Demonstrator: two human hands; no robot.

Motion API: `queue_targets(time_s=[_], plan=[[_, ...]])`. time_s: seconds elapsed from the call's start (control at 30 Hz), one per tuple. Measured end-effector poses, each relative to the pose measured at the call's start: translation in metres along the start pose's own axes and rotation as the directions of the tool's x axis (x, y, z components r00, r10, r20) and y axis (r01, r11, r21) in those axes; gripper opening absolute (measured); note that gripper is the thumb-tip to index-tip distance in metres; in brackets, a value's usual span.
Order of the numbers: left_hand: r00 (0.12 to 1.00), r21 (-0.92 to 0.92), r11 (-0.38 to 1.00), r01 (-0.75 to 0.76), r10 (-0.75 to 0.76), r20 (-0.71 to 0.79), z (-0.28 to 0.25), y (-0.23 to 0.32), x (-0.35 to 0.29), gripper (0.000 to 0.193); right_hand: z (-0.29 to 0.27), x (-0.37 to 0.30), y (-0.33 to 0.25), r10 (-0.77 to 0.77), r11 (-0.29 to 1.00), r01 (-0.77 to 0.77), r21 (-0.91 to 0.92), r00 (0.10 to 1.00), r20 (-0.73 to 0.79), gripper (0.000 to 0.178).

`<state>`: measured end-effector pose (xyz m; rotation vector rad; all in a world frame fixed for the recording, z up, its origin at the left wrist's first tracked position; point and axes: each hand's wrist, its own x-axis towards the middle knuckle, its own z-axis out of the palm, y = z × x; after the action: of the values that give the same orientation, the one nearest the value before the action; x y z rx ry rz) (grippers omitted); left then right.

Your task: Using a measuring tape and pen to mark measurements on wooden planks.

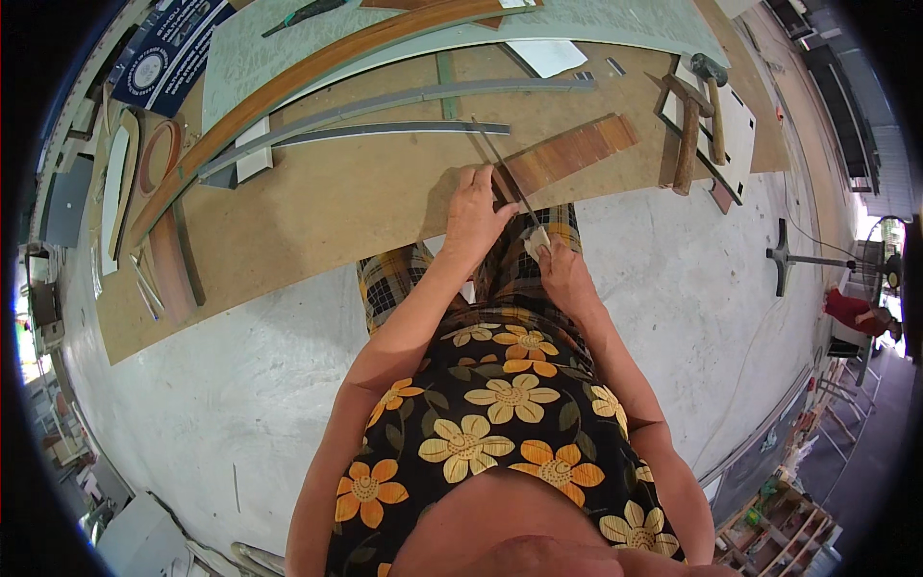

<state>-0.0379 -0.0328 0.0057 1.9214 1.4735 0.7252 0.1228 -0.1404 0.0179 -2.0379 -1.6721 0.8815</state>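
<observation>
My left hand [474,213] presses down on the near end of a wood-grain strip [573,150] that lies on the brown board [327,207]. My right hand [563,277] grips the white cloth-wrapped handle [537,240] of a thin saw blade [498,165]. The blade runs up and left from that hand and crosses the strip's end just beside my left fingers. Both hands sit at the board's near edge, above my plaid-clad knees.
Long grey metal strips [385,101] and a curved wooden strip [308,67] lie farther back on the board. Two hammers [690,135] rest on a white panel [740,125] at the right. A fan stand [803,258] and a person in red [851,313] are on the concrete floor to the right.
</observation>
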Motion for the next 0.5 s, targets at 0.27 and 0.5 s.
queue_targets(time_s=[0.27,0.5], plan=[[0.999,0.039,0.999,0.034,-0.035,0.042,0.000,0.001,0.000,0.069,0.007,0.005,0.009,-0.091,0.996,0.091,0.012,0.995,-0.034,0.027],[0.997,0.025,0.999,0.037,-0.039,0.071,0.000,0.001,0.000,0.069,0.008,0.040,-0.001,-0.108,0.994,0.108,-0.007,0.994,0.017,0.023]])
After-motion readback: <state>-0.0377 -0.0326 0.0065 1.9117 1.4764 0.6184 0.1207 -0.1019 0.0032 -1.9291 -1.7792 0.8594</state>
